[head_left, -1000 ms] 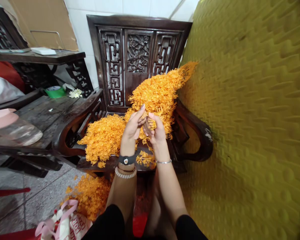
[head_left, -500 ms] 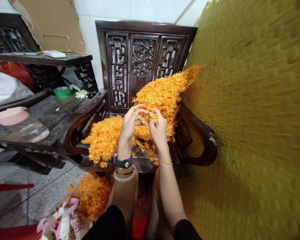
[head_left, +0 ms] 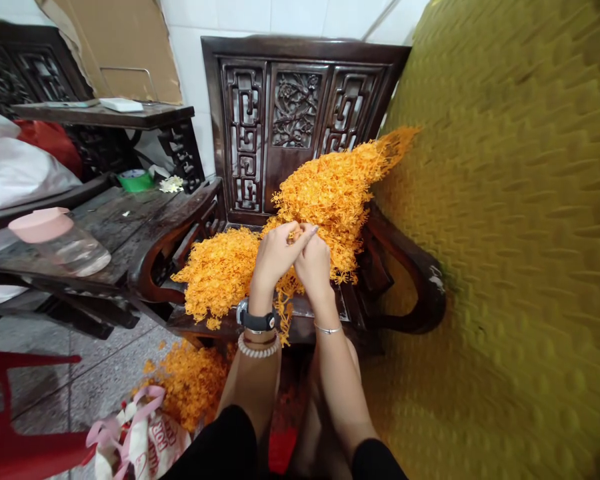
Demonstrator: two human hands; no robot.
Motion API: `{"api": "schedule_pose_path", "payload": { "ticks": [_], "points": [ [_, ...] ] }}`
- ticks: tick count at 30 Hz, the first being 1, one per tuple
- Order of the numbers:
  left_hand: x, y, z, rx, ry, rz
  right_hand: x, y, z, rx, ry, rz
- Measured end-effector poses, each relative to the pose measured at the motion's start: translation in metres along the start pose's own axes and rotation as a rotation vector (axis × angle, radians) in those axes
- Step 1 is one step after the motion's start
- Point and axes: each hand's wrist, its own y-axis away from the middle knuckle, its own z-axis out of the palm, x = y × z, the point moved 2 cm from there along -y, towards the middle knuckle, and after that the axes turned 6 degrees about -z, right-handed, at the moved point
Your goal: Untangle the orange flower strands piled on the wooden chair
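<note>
The left hand (head_left: 275, 253) and right hand (head_left: 313, 261) were pressed together, fingers curled closed around a small tangled sprig of orange plastic flower strands (head_left: 285, 300) that dangled below them. Both forearms rose side by side, holding the sprig above the dark carved wooden chair (head_left: 300, 100), just before its heaped orange pile (head_left: 330, 193).

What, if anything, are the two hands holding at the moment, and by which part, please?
Both the left hand and the right hand pinch a small orange sprig by its upper end; the rest dangles below.
</note>
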Motion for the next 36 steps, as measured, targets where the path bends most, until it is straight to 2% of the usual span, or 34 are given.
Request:
{"api": "schedule_pose_path", "payload": {
  "ticks": [4,8,12,15,18,22,24,28,32,36],
  "points": [
    [-0.009,-0.001,-0.003,-0.026,-0.01,-0.055,0.002,0.0,0.004,-0.044,0.111,0.094],
    [-0.017,0.0,-0.006,-0.067,-0.03,-0.094,-0.001,0.001,0.001,0.051,0.15,0.137],
    [-0.02,0.0,-0.005,-0.2,0.006,-0.091,-0.001,0.001,-0.001,0.135,0.126,0.174],
    [-0.017,-0.002,-0.002,-0.18,0.087,-0.044,0.001,-0.002,-0.001,0.203,0.082,0.133],
    [-0.015,-0.004,-0.003,-0.043,0.163,-0.024,0.003,-0.006,-0.002,0.167,-0.135,0.056],
    [-0.011,-0.004,-0.007,0.041,0.298,-0.028,0.003,-0.008,-0.005,-0.082,-0.811,0.101],
    [-0.009,-0.002,-0.01,0.036,0.377,-0.031,0.0,-0.006,-0.008,-0.159,-1.038,0.164],
    [-0.006,-0.002,-0.01,0.011,0.439,-0.006,-0.004,-0.004,-0.01,-0.224,-1.191,0.267],
    [-0.006,-0.003,-0.003,-0.049,0.463,-0.019,-0.008,-0.004,-0.011,-0.149,-1.212,0.275],
    [-0.004,-0.006,0.007,-0.097,0.855,-0.148,-0.01,-0.003,-0.016,-0.081,-1.315,0.229]
  ]
}}
